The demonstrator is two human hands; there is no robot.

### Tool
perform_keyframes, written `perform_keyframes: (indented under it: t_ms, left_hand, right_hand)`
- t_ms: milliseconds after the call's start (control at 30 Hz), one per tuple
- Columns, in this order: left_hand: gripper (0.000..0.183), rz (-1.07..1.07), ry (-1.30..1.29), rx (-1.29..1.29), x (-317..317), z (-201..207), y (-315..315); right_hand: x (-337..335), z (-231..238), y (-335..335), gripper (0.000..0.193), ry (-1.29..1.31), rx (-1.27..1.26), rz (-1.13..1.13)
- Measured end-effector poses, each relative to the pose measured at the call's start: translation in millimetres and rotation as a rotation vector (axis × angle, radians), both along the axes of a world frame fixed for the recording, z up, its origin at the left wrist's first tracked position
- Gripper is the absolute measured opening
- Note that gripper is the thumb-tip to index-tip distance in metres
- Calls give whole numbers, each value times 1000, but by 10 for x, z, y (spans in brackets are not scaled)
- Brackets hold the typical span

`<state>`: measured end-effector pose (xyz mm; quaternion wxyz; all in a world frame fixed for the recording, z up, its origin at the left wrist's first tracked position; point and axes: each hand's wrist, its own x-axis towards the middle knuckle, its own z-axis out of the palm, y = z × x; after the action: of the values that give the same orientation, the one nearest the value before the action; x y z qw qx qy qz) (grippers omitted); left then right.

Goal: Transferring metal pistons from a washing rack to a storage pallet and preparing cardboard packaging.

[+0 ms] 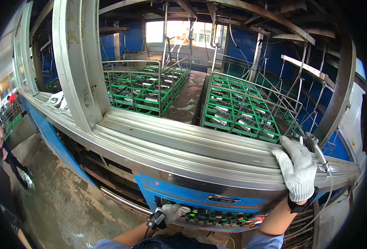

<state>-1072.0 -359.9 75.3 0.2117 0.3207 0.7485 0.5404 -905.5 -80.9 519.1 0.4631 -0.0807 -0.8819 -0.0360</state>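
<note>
My left hand (173,212), in a white knit glove, is at the left end of a control panel (220,218) crowded with small dark, red and green-lit switches. Its fingers are curled against the panel, and what lies under the fingertips is too small to make out. On the broad metal ledge (200,151) above, my gloved right hand (297,168) lies flat with its fingers stretched forward, holding nothing. Just right of it, a metal spray gun (315,146) with a thin hose sits at the ledge. Black bands circle both wrists.
Beyond the ledge stand two green racks (146,89) (239,110) with wire rails, loaded with shiny metal parts. An upright metal post (77,62) rises from the ledge at left. A person (3,143) in a pink top stands on the wet floor (67,199) at far left.
</note>
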Motion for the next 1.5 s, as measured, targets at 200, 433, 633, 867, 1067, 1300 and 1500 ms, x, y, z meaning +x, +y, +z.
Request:
perform_keyframes:
  t_ms: [200,433,633,867,1067,1300,1500]
  left_hand:
    - [38,-58,48,-57,-151,-228,-38]
    - [40,-20,-35,83,-164,-55,-9]
    - [41,-18,199,-144,-59,689,-106]
    - [47,-9,48,18,-170,440,-36]
    - [51,12,-71,82,-294,-41,-8]
    - [46,8,96,-31,-114,713,-81]
    - [41,7,292,-298,127,1731,-204]
  right_hand:
    - [-13,300,-51,40,-12,-11,21]
    - [-8,600,-58,40,4,7,32]
    - [-11,873,-76,41,2,-18,34]
    - [-30,975,-88,40,18,12,43]
    - [-27,971,-99,40,5,-24,33]
    - [-36,975,-105,41,0,-20,13]
    - [-28,972,-110,41,0,-24,12]
